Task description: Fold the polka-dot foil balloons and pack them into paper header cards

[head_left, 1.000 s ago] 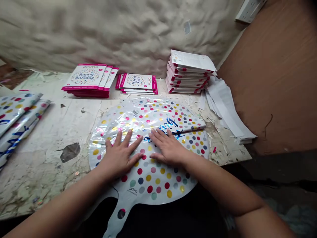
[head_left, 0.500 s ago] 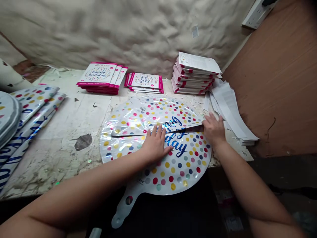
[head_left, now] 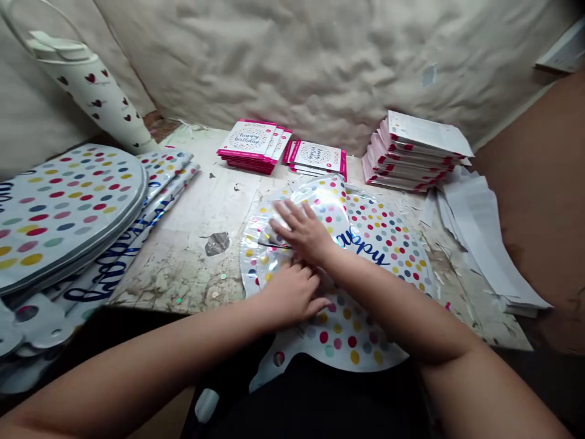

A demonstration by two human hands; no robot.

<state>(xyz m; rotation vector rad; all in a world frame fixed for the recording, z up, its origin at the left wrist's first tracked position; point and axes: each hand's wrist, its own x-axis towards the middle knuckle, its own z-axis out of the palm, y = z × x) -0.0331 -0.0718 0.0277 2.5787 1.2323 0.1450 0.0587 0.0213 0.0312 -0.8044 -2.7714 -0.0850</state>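
A flat foil balloon (head_left: 351, 323), white with coloured dots and blue lettering, lies in front of me with its upper part folded over. My right hand (head_left: 304, 230) crosses over to the left and rests on the folded flap, fingers spread and slightly blurred. Just below it, my left hand (head_left: 290, 294) presses on the balloon with its thumb out. Its fingertips are partly covered by the right hand. The balloon's pale neck hangs over the table's front edge.
At left lie a stack of dotted balloons (head_left: 77, 207) and folded balloons (head_left: 158, 210), with a heart-patterned tumbler (head_left: 98, 91) behind. Pink-and-white "happy birthday" packets (head_left: 249, 141), more packets (head_left: 319, 156) and a tall packet pile (head_left: 406, 155) line the back. White paper sheets (head_left: 484, 231) lie right.
My right hand has moved from the fold's right end across to the left, beside my left hand. The flap's right side is now folded leftward. The view has turned left.
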